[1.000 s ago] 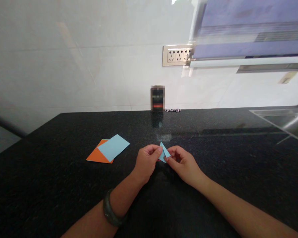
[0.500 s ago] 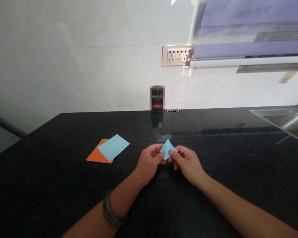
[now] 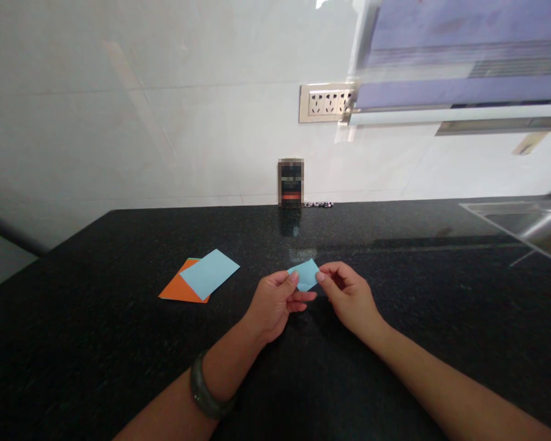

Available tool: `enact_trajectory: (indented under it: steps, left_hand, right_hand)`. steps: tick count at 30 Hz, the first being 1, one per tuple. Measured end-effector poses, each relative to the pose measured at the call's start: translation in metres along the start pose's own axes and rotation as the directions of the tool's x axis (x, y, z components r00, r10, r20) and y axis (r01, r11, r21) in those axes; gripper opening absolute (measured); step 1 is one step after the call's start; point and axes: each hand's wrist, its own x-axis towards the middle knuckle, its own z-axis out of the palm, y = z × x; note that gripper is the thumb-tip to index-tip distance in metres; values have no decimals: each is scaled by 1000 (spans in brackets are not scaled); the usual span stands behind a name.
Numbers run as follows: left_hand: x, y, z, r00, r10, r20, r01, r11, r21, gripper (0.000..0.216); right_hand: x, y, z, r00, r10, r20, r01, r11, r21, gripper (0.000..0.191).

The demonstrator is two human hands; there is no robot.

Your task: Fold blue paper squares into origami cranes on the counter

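My left hand (image 3: pixel 273 303) and right hand (image 3: pixel 346 294) pinch the blue paper (image 3: pixel 304 274); uneven pressure could skew its crease.

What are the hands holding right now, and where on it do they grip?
A small folded blue paper. The left hand pinches its left edge, the right hand its right edge, above the counter.

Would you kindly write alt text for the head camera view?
Both hands, left hand and right hand, pinch a small folded light-blue paper above a black countertop. To the left, a light-blue sheet overlaps an orange sheet.
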Motion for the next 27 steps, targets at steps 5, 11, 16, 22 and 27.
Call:
enact_trajectory:
  steps: [5, 11, 16, 22, 27]
  left_hand:
    - [-1, -3, 3, 999, 20, 28, -18, 997, -72, 12]
    - [-1, -7, 6, 996, 4, 91, 16, 974, -224, 10]
    - [-1, -7, 6, 997, -1, 84, 27, 953, -303, 9]
    - [0, -8, 4, 997, 5, 78, 20, 948, -319, 9]
    - [1, -8, 5, 996, 28, 90, 3, 943, -333, 9]
  right_hand:
    - [2, 0, -4, 950, -303, -74, 268, 915, -303, 12]
    - [3, 1, -5, 891, -454, 24, 413, 785, -461, 32]
    - [4, 5, -4, 876, -476, 81, 442, 724, -530, 32]
    - [4, 5, -4, 867, -492, 76, 456, 722, -520, 36]
    - [4, 3, -3, 856, -509, 95, 476, 700, -533, 32]
